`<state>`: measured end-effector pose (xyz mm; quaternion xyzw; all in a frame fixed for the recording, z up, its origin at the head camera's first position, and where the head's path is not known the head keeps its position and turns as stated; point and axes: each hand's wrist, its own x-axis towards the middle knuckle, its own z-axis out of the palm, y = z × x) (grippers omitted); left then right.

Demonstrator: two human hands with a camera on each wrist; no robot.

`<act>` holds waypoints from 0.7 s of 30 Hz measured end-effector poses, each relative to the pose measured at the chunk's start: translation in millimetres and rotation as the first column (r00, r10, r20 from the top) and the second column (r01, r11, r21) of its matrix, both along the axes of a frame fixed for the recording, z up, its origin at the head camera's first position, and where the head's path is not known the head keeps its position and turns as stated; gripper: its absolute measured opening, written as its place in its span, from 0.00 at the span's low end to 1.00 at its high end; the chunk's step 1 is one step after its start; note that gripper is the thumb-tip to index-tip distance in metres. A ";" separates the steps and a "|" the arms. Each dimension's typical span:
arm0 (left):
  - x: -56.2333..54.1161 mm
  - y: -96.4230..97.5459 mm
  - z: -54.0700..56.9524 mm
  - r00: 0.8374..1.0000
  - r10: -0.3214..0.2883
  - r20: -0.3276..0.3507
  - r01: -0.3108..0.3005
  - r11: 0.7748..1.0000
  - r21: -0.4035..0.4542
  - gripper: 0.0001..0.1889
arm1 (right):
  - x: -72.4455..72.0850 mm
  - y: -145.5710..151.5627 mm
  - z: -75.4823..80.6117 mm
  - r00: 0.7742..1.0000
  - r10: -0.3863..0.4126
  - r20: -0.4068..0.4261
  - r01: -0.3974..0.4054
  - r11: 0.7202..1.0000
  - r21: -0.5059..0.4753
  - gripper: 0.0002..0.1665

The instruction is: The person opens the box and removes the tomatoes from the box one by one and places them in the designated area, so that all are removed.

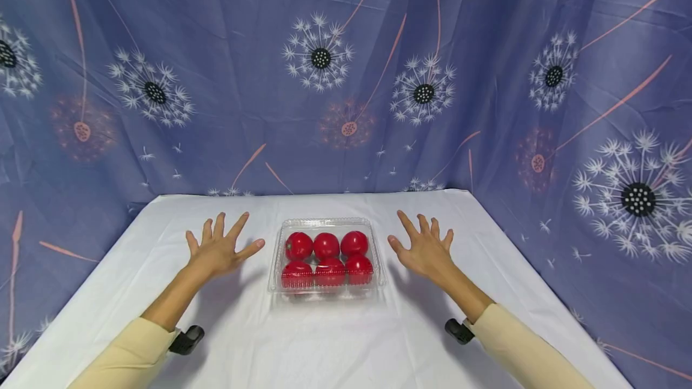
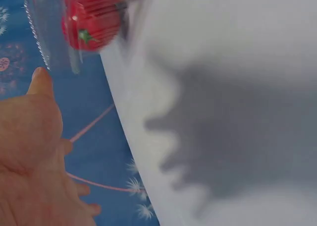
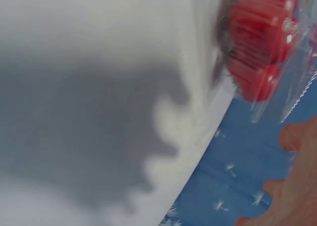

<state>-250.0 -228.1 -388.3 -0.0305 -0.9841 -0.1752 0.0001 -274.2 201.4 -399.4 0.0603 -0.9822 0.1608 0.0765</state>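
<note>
A clear plastic clamshell box (image 1: 327,299) stands on the white table, holding several red tomatoes (image 1: 326,246) in two rows. To its left in the head view, my left hand (image 1: 216,252) hovers with fingers spread and nothing held. My right hand (image 1: 427,251) is on the other side, its fingers also spread and apart from the box. The left wrist view shows the left palm (image 2: 29,151) and a tomato with a green stem (image 2: 91,31) behind the plastic. In the right wrist view, part of the right hand (image 3: 292,181) shows below the tomatoes (image 3: 260,42).
A white cloth (image 1: 335,347) covers the table. Blue curtains with dandelion prints (image 1: 243,77) hang along its back and sides. Dark wrist cameras (image 1: 187,340) sit by both sleeves, and shadows of the hands fall on the cloth.
</note>
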 end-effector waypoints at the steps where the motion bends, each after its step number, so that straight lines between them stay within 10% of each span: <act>1: -0.3 2.4 1.5 1.000 -0.011 0.012 0.011 1.000 0.018 0.49 | 0.4 -2.3 1.7 1.000 0.007 -0.005 -0.007 1.000 -0.001 0.42; 11: -5.6 17.2 11.0 0.989 -0.128 0.072 0.110 0.972 0.207 0.48 | 9.0 -31.1 18.8 0.994 0.074 -0.074 -0.076 0.997 -0.031 0.41; 21: -11.2 23.6 11.9 0.967 -0.200 0.157 0.064 0.789 0.611 0.48 | 24.3 -69.1 30.3 0.974 0.185 -0.129 -0.200 0.973 -0.113 0.42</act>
